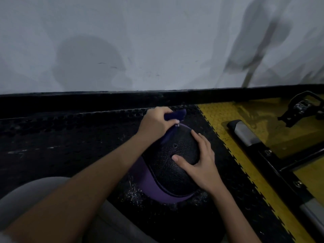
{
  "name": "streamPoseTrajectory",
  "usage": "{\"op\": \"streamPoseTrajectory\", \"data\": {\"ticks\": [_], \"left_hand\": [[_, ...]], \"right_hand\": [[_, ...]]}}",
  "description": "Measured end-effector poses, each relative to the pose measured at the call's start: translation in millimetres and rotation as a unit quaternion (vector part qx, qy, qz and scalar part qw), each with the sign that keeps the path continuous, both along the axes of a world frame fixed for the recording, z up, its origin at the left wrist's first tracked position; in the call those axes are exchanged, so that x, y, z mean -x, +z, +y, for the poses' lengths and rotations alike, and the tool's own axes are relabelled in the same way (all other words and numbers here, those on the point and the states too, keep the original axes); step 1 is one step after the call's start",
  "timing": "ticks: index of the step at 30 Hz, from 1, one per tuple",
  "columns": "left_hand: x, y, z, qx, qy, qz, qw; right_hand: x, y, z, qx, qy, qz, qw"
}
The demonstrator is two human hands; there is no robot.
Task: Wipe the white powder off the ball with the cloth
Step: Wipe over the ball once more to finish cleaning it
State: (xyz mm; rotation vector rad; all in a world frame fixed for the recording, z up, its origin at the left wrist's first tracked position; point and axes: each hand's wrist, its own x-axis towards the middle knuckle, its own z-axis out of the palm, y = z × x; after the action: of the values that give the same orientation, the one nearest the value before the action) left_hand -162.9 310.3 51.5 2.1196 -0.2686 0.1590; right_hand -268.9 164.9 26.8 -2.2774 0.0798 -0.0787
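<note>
A black and purple ball (168,165) with a pebbled skin sits on the dark floor mat in front of me. My left hand (156,122) grips a bunched dark blue cloth (177,115) and holds it against the ball's far top edge. My right hand (198,160) lies on the ball's right side with fingers spread and fairly straight, thumb across the black panel. White powder specks (135,192) dot the mat around the ball's near left side.
A white wall (157,41) with a black skirting runs across the back. Yellow floor tiles (228,123) lie to the right, bearing a metal frame with a grey bar (245,134) and a pedal (301,106). My knee (35,195) is at the lower left.
</note>
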Motion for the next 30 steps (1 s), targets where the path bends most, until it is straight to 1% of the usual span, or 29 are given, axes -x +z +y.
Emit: {"op": "streamPoseTrajectory", "data": {"ticks": [3, 4, 6, 9, 11, 12, 13, 14, 16, 17, 19, 20, 21, 23, 24, 26, 27, 28, 29, 30], "left_hand": [[-34.7, -14.0, 7.3, -0.048, 0.029, 0.078, 0.995], [-43.8, -21.8, 11.6, -0.043, 0.039, 0.103, 0.993], [-53.4, -36.1, 18.4, -0.001, 0.033, 0.146, 0.989], [-48.4, -35.5, 20.7, 0.051, 0.005, 0.154, 0.987], [-40.3, -23.7, 19.5, 0.084, -0.030, 0.139, 0.986], [-34.4, -14.5, 16.5, 0.084, -0.059, 0.131, 0.986], [-27.7, -4.6, 11.7, 0.064, -0.093, 0.119, 0.986], [-18.9, 5.7, 5.1, 0.026, -0.126, 0.099, 0.987], [1.8, 19.4, -8.8, -0.061, -0.187, 0.040, 0.980], [11.4, 20.2, -12.8, -0.091, -0.213, 0.008, 0.973], [24.9, 15.0, -13.8, -0.118, -0.263, -0.055, 0.956], [25.8, 11.0, -12.0, -0.116, -0.278, -0.075, 0.951], [22.3, 9.7, -9.6, -0.107, -0.276, -0.084, 0.952], [2.8, 6.7, -5.1, -0.093, -0.215, -0.079, 0.969], [-10.7, 4.0, -1.4, -0.096, -0.167, -0.055, 0.980], [-34.2, -5.1, 10.1, -0.087, -0.088, 0.027, 0.992], [-39.0, -9.5, 14.7, -0.063, -0.072, 0.065, 0.993], [-38.6, -11.6, 16.7, -0.041, -0.068, 0.083, 0.993], [-33.4, -9.9, 15.6, -0.031, -0.073, 0.078, 0.994], [-24.5, -5.7, 11.7, -0.032, -0.084, 0.052, 0.995]], "right_hand": [[0.4, 0.9, -10.0, -0.007, 0.023, 0.018, 1.000], [1.2, 0.8, -12.4, -0.003, 0.036, 0.023, 0.999], [2.2, -0.3, -15.1, -0.001, 0.058, 0.026, 0.998], [1.8, -1.8, -15.9, -0.029, 0.051, 0.039, 0.998], [2.1, -1.9, -16.1, -0.050, 0.038, 0.049, 0.997], [2.7, -1.9, -15.8, -0.059, 0.034, 0.051, 0.996], [3.4, -1.3, -14.6, -0.066, 0.032, 0.049, 0.996], [3.7, -1.6, -13.9, -0.072, 0.029, 0.046, 0.996], [3.6, -1.5, -13.1, -0.082, 0.027, 0.042, 0.995], [3.5, -1.9, -13.6, -0.084, 0.026, 0.043, 0.995], [4.9, -2.2, -15.0, -0.077, 0.028, 0.047, 0.996], [5.7, -2.6, -15.5, -0.070, 0.031, 0.045, 0.996], [6.3, -3.2, -15.6, -0.063, 0.032, 0.039, 0.997], [7.4, -3.3, -13.7, -0.046, 0.035, 0.023, 0.998], [7.4, -3.9, -13.0, -0.041, 0.037, 0.019, 0.998], [6.3, -5.0, -11.9, -0.042, 0.039, 0.019, 0.998], [5.7, -6.5, -12.4, -0.045, 0.039, 0.018, 0.998], [5.3, -6.8, -12.7, -0.050, 0.039, 0.015, 0.998], [5.2, -7.1, -13.5, -0.055, 0.038, 0.015, 0.998], [4.8, -7.7, -14.4, -0.059, 0.037, 0.017, 0.997]]}}
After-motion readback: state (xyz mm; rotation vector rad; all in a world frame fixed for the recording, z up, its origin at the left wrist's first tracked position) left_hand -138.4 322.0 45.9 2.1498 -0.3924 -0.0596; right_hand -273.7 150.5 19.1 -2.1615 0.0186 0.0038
